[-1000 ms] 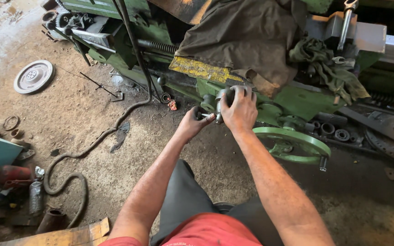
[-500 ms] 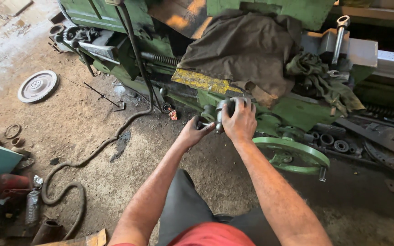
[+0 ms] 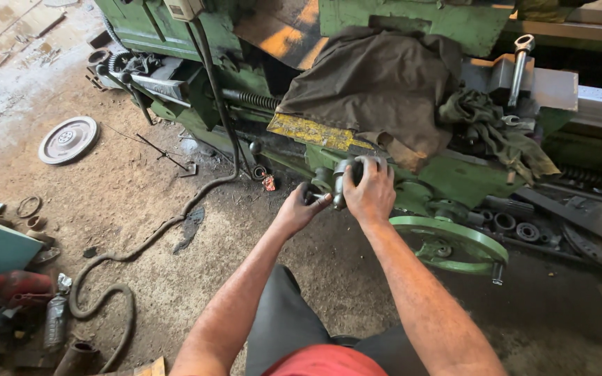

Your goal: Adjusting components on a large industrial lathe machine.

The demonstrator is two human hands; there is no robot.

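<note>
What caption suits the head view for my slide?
Both hands, left hand and right hand, grip a metal part on a green machine.

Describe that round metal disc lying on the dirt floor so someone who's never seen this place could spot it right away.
Start at the big green machine and go to its left end, then out onto the dirt floor. The round metal disc lies flat there, grey, with a raised hub. Unlike the green handwheel, it is loose on the ground.

The round part [image 3: 348,175] under the right hand's [image 3: 369,195] fingers is grey metal, dull and a bit greasy. Just above the fingers lies a dark cloth [image 3: 377,90], soft and wrinkled, on the green painted metal machine [image 3: 468,174], whose paint looks worn. Below the fingers, the floor [image 3: 141,209] is rough, dusty dirt.
</note>
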